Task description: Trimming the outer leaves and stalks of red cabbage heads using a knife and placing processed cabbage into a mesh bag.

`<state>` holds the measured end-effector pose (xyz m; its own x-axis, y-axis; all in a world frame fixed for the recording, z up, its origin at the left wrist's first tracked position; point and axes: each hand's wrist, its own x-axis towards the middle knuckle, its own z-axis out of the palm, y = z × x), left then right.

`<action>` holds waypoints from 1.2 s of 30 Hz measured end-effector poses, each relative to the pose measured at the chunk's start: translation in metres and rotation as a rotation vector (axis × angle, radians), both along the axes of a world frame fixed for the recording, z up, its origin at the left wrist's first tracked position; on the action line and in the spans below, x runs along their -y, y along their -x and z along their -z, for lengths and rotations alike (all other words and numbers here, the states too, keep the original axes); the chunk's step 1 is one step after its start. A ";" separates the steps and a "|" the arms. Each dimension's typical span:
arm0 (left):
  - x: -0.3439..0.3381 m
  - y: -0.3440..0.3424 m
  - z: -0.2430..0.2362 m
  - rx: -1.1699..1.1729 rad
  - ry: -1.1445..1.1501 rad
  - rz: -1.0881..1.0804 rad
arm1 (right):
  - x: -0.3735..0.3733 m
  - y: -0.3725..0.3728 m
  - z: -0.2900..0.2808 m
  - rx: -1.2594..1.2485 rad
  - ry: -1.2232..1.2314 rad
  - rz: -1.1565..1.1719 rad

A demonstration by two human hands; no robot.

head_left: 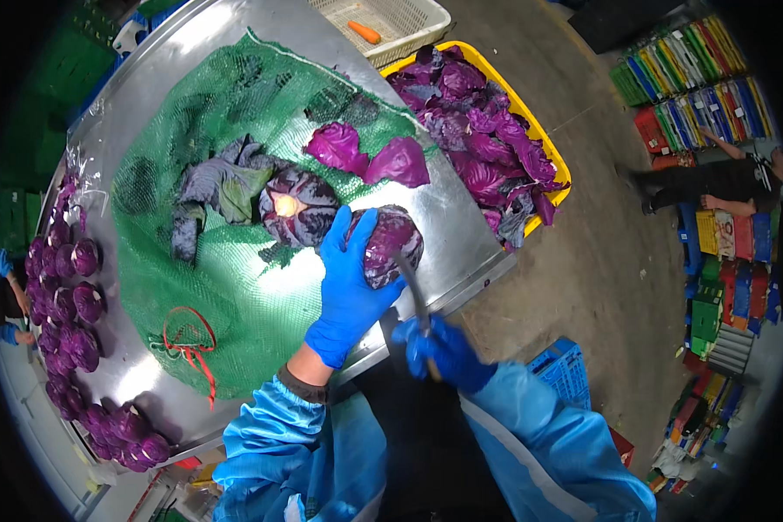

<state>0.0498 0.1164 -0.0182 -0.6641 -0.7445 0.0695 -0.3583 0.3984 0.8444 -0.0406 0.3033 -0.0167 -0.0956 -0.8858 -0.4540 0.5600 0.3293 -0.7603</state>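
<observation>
Near the right edge of the steel table (468, 250): red cabbage (393, 242), roughly round, no clear long axis, just right of the fingers of the left hand (353, 283).
Left hand: nearer of the two, touching; bracing the cabbage between spread fingers at its left and thumb at its lower edge.
Right hand (451, 352): blurred, fingers curled around the handle of the knife (419, 300).
Knife: long axis pointing away from the body, tip overlapping the cabbage; cannot tell whether touching.
Leftward: second red cabbage (297, 204), on green mesh bag (257, 326).
</observation>
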 end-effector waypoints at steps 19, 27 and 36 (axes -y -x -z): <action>-0.008 0.002 0.000 -0.021 0.055 -0.081 | 0.037 0.050 0.014 -1.149 -0.005 -0.001; -0.014 0.010 0.000 0.037 0.054 -0.171 | 0.044 0.072 0.002 -1.059 -0.106 -0.216; -0.021 0.019 0.010 0.052 0.093 -0.247 | 0.074 0.077 0.028 -1.229 -0.354 -0.403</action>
<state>0.0305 0.1370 -0.0280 -0.4677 -0.8763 0.1158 -0.4959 0.3686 0.7863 -0.1172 0.2289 -0.0449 -0.3664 -0.8019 -0.4719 -0.6023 0.5910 -0.5366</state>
